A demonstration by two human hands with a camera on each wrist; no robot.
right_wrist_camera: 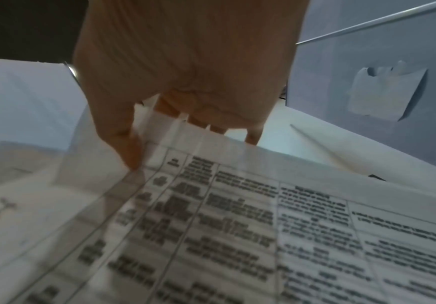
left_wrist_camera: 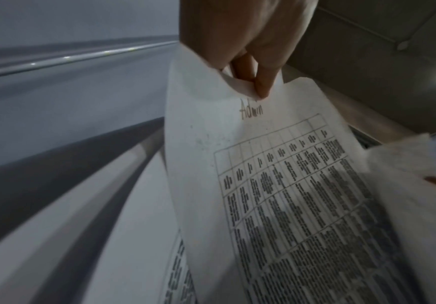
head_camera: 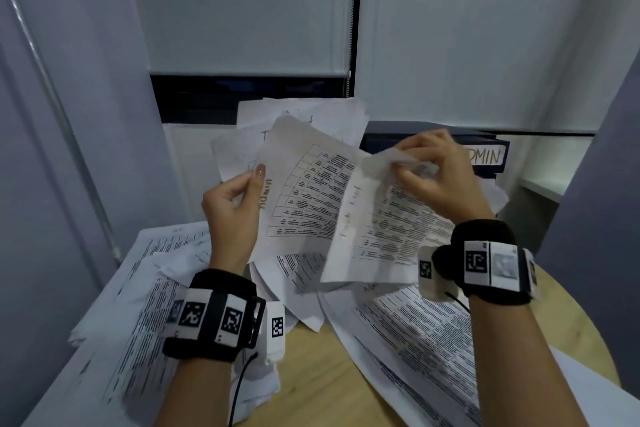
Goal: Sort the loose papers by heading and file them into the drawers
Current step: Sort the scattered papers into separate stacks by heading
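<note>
Left hand (head_camera: 231, 208) pinches the "Admin" sheet (head_camera: 304, 198) by its edge; right hand (head_camera: 431, 177) pinches a second sheet (head_camera: 388, 229), both above the tabletop (head_camera: 329, 374) piles. Best: read each heading before separating, then file in the ADMIN drawer (head_camera: 485, 158) behind.

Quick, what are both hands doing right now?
Left hand: pinching the white printed table sheet headed "Admin".
Right hand: fingers curled, pinching the top edge of another white printed sheet.
</note>
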